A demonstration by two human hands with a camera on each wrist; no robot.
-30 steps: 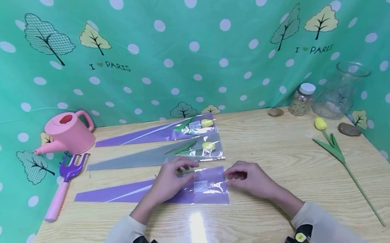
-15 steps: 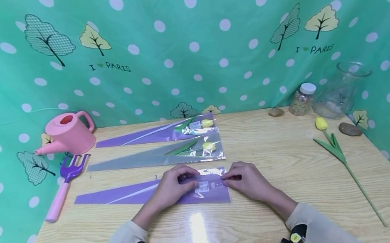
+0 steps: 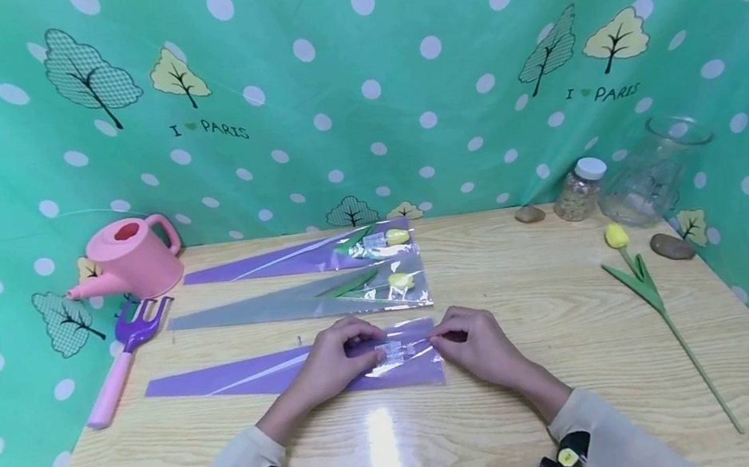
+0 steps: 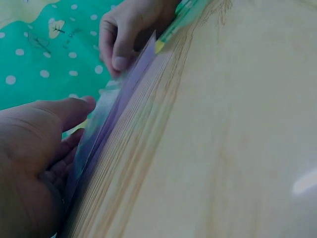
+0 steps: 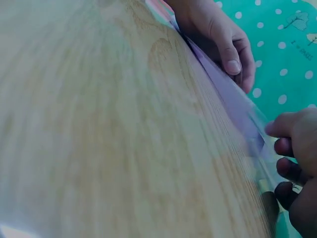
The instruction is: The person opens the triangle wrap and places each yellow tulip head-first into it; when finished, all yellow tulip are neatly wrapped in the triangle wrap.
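Observation:
A purple, part-clear flower sleeve (image 3: 250, 373) lies nearest on the table, its wide end to the right. My left hand (image 3: 324, 362) rests over its middle, thumb and fingers apart at the upper surface near the printed label. At the wide end, my right hand (image 3: 474, 340) pinches the sleeve's edge between thumb and forefinger. In the left wrist view, the plastic rises at a slant between the left hand (image 4: 34, 148) and the right hand (image 4: 133, 29). Behind lie a grey sleeve (image 3: 234, 315) and another purple sleeve (image 3: 256, 265), each with a yellow tulip inside.
A loose yellow tulip (image 3: 662, 311) lies at the right, near a brown stone (image 3: 671, 246). Behind stand a glass vase (image 3: 643, 181) and a white-lidded jar (image 3: 577, 191), beside another stone (image 3: 529, 214). A pink watering can (image 3: 134, 257) and garden fork (image 3: 124, 356) are left.
My right hand has moved slightly left and now pinches the near sleeve's wide edge. That sleeve's lower corner has shifted up and slightly right. The left hand's fingers have moved slightly lower.

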